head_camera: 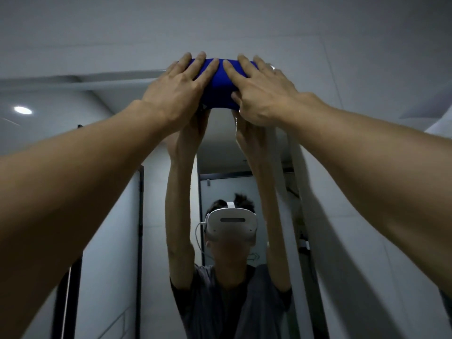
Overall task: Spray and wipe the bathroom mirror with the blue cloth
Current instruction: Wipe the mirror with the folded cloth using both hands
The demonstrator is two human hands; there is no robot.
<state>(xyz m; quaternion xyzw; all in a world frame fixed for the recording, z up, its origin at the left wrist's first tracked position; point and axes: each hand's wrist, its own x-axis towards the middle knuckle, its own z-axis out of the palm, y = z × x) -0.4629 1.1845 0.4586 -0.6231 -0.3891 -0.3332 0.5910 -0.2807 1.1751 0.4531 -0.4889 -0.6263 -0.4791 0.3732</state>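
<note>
head view: left hand (175,88) and right hand (263,90) press flat-fingered on blue cloth (221,86) against mirror (244,155)

A: What colour is the cloth (221,84)?
B: Deep, plain blue, no pattern, at the mirror's (244,155) top edge.
A: And the mirror's reflection?
B: A white headset (232,223) with a dark slot across its front, over a plain dark grey T-shirt (220,302).
A: The walls?
B: Pale grey-white, as is the ceiling (220,20); the door frame (140,228) is black.
</note>
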